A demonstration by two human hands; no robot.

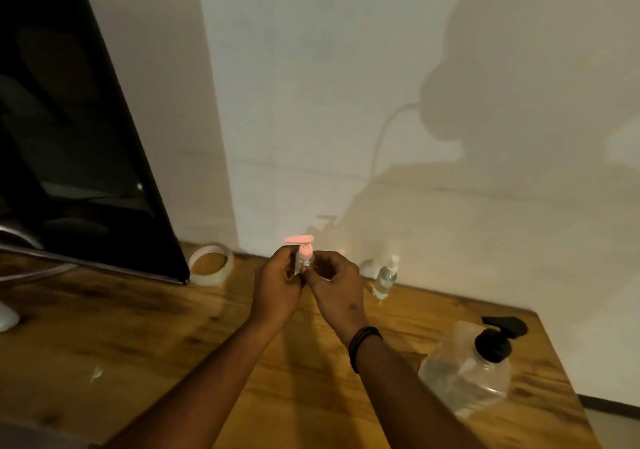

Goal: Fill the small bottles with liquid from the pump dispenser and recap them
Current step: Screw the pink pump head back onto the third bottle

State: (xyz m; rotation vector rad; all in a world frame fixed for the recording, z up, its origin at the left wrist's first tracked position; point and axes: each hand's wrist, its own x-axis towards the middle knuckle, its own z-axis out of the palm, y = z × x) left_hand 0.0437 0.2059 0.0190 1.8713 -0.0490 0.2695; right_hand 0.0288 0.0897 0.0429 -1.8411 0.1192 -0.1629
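Observation:
A small clear bottle with a pink pump cap [304, 253] is held upright above the wooden table [145, 327] near the wall. My left hand [277, 285] grips the bottle's body from the left. My right hand [334, 284] pinches it from the right, just under the pink cap. A second small clear bottle with a white spray top [385, 278] stands at the wall to the right. The large clear pump dispenser with a black pump head [467, 369] stands at the right of the table, apart from both hands.
A roll of clear tape [211, 265] lies at the back of the table, left of the hands. A dark monitor [76, 136] fills the left side. The table's right edge [568, 379] runs close behind the dispenser.

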